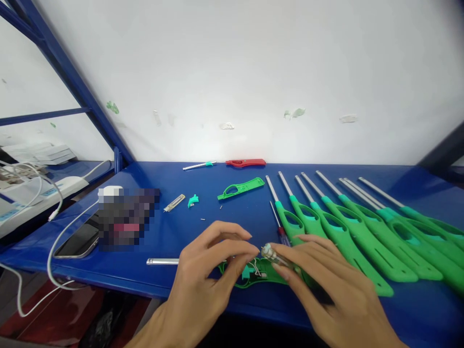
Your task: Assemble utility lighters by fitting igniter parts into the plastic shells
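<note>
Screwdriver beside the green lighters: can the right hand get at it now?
Probably yes: the screwdriver lies just beyond the right hand, nothing visible between, though that hand holds a small clear lighter part, perhaps to set down first.

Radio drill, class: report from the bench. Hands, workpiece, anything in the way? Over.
Right hand gripping small clear part. Left hand close by, grip unclear. Opened green casing below hands, partly covered. Screwdriver close beyond right hand.

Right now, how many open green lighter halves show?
2: the far half, in front of the red lighter handle; the near half, partly covered by the left hand. More may be hidden.
</note>
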Available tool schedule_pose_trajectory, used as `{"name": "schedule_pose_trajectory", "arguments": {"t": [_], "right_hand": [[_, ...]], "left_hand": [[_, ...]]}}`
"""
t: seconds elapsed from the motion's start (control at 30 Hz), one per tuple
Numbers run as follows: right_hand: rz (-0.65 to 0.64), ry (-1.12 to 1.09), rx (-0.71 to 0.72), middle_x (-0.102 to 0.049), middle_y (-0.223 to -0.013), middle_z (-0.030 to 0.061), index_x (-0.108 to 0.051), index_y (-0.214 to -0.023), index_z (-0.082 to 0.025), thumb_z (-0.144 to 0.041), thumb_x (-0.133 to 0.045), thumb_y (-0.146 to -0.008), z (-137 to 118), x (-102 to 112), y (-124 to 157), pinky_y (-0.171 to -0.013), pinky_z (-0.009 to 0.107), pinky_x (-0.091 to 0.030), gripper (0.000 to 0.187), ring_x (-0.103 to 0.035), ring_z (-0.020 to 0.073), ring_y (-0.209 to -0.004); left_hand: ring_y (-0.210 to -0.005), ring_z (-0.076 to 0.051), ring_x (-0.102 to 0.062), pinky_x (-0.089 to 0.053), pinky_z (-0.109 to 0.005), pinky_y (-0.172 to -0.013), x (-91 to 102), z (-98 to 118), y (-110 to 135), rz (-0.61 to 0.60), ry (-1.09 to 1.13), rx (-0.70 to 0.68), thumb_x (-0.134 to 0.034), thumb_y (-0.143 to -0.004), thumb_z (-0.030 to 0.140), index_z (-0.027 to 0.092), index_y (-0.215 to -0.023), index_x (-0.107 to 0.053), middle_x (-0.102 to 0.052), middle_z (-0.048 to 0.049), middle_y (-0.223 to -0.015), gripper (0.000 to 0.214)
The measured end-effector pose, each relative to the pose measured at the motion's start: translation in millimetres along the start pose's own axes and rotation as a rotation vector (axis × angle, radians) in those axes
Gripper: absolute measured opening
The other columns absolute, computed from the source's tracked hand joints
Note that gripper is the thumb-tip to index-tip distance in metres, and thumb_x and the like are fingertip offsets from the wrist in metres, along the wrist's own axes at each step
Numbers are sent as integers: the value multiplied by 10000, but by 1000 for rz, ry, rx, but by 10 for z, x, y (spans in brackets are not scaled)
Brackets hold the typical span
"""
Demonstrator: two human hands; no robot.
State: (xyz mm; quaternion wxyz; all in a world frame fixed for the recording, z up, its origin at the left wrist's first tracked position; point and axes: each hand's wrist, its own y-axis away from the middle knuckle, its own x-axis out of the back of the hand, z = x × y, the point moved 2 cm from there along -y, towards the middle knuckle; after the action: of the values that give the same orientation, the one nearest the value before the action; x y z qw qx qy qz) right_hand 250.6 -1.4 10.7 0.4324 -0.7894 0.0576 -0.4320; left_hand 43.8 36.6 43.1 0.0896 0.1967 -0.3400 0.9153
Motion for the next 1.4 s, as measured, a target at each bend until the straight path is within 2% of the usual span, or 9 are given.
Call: {"name": "schedule_pose_trajectory", "arguments": {"t": [0.13, 0.3, 0.43, 0.53, 0.67, 0.9, 1.13, 1.4], "right_hand": [[-10, -12, 9, -782, -978, -7, -667, -1247, -197, -146, -626, -1003, -16, -3, -12, -1075, 365, -478, 253, -724, 135, -828], [-15, -41, 20, -773, -954, -3, -675, -1248, -189, -124, -624, -992, -34, 12, -36, -1040, 370, -514, 269, -712, 133, -795], [-15, -44, 30, -771, -962, 1, -671, -1252, -181, -109, -630, -988, -42, 33, -33, -1039, 369, -506, 277, -705, 128, -807], [-18, -51, 36, -769, -972, -2, -663, -1268, -175, -111, -622, -997, -46, 36, -27, -1053, 371, -490, 282, -698, 121, -807], [5, -78, 49, -759, -955, 2, -666, -1256, -158, -105, -633, -993, -52, 29, -25, -1054, 375, -475, 269, -686, 119, -805], [-48, -89, 64, -730, -921, 4, -642, -1287, -133, -100, -610, -1009, -61, 7, -23, -1050, 387, -452, 281, -662, 114, -787], [-90, -72, 109, -739, -984, 18, -583, -1394, -107, -89, -593, -1022, -63, 27, 5, -1106, 406, -414, 372, -659, 112, -833], [-76, -11, 183, -734, -902, 19, -585, -1395, -58, -90, -579, -1026, -93, 22, -12, -1005, 388, -451, 370, -646, 136, -798]], "left_hand": [[-795, -110, -726, -608, -186, -706, -36, 24, 18, -11, 23, -52, -685, -953, 58, 254, -991, -812, -755, -6, -937, 237], [-832, -119, -762, -633, -196, -766, -61, 7, 82, 27, -13, -126, -703, -936, 36, 249, -1010, -790, -805, 16, -957, 242], [-842, -116, -770, -632, -194, -790, -62, -19, 107, 39, -37, -113, -714, -934, 38, 251, -1016, -773, -814, 32, -966, 235], [-825, -125, -759, -631, -202, -747, -58, -14, 82, 42, -30, -117, -710, -941, 47, 235, -1003, -768, -803, 9, -964, 206], [-807, -111, -723, -602, -187, -721, -63, -4, 40, 50, -57, -193, -680, -955, 22, 183, -974, -756, -754, -28, -942, 179], [-872, -104, -694, -574, -194, -791, -73, -35, 90, 15, -144, -269, -606, -976, -40, 147, -1043, -705, -713, -45, -996, 222], [-800, -104, -656, -538, -211, -708, -48, -25, 100, 18, -270, -323, -621, -989, 3, 131, -1007, -686, -704, -43, -941, 145], [-792, -98, -683, -538, -193, -708, -58, 48, 119, 80, -359, -352, -613, -982, -1, 118, -989, -678, -730, -38, -908, 136]]}}
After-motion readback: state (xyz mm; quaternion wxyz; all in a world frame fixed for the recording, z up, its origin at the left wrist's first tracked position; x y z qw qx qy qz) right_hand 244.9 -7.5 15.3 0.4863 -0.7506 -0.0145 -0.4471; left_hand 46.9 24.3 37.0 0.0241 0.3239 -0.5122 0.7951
